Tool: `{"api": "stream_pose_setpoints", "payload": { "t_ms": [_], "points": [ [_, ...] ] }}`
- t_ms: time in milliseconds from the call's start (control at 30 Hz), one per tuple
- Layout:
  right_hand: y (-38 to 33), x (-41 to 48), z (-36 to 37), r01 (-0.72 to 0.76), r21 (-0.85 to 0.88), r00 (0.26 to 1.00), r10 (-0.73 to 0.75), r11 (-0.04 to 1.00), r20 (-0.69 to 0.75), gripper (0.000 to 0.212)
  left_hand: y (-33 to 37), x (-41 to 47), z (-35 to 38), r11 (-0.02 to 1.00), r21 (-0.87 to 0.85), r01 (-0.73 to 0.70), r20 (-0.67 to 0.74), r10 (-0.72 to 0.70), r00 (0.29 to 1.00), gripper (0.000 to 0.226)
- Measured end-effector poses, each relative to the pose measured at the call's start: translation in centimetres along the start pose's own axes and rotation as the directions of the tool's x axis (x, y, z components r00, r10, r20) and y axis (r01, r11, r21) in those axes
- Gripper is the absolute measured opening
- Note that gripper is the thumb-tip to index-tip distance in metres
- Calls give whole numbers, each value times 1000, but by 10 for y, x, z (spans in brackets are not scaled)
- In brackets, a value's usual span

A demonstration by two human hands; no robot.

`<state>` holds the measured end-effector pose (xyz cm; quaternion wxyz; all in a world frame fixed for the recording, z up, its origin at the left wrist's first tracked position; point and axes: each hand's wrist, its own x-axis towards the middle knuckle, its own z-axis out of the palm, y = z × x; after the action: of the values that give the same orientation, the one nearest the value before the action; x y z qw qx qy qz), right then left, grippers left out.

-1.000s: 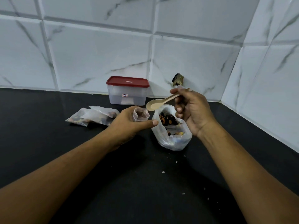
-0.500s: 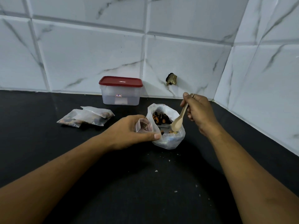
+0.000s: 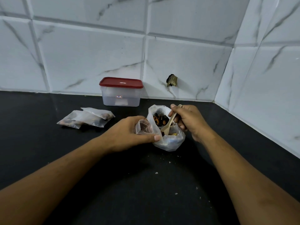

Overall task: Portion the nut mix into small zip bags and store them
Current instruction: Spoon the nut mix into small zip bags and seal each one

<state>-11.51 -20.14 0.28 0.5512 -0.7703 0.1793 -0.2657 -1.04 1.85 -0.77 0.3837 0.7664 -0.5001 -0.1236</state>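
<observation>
A large clear plastic bag of nut mix [image 3: 172,142] stands open on the black counter. My left hand [image 3: 129,133] holds a small zip bag [image 3: 143,127] with its mouth open, right against the big bag's left side. My right hand [image 3: 188,120] grips a wooden spoon [image 3: 168,125] whose bowl is down inside the big bag among the nuts. Filled small zip bags [image 3: 87,119] lie in a pile to the left.
A clear plastic container with a red lid [image 3: 121,91] stands at the back against the tiled wall. A tiled side wall closes in on the right. Small crumbs [image 3: 176,193] are scattered on the counter near me.
My right hand brought the spoon down from above the big bag into the nut mix. My left hand with the small bag moved closer to the big bag.
</observation>
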Motion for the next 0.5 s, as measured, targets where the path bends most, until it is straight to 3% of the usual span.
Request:
{"api": "stream_pose_setpoints", "payload": {
  "t_ms": [500],
  "points": [
    [4, 5, -5, -194, 170, 971, 213, 966, -108, 30, 0, 2, 1, 1000, -9, 0, 1, 0, 1000, 71]
  ]
}}
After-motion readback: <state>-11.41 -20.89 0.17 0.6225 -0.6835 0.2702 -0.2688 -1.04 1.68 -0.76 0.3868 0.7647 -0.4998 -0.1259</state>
